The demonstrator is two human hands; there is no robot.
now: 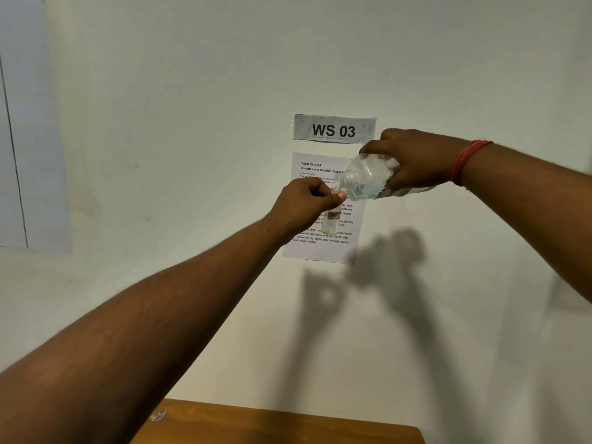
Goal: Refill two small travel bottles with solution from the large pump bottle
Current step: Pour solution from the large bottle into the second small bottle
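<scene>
My right hand (416, 161) grips the large clear bottle (365, 179), tipped on its side with its open threaded neck pointing left and down. A little bluish liquid lies in its lower side. My left hand (307, 200) pinches the top of a small travel bottle (331, 221) with a red-edged label. The small bottle hangs upright right under the large bottle's mouth. Both are held up in the air in front of the wall, and no pump or cap is in sight.
A "WS 03" sign (334, 129) and a printed task sheet (323, 238) are taped to the white wall behind my hands. The back edge of a wooden table (288, 424) shows at the bottom. A whitish panel (28, 139) hangs at far left.
</scene>
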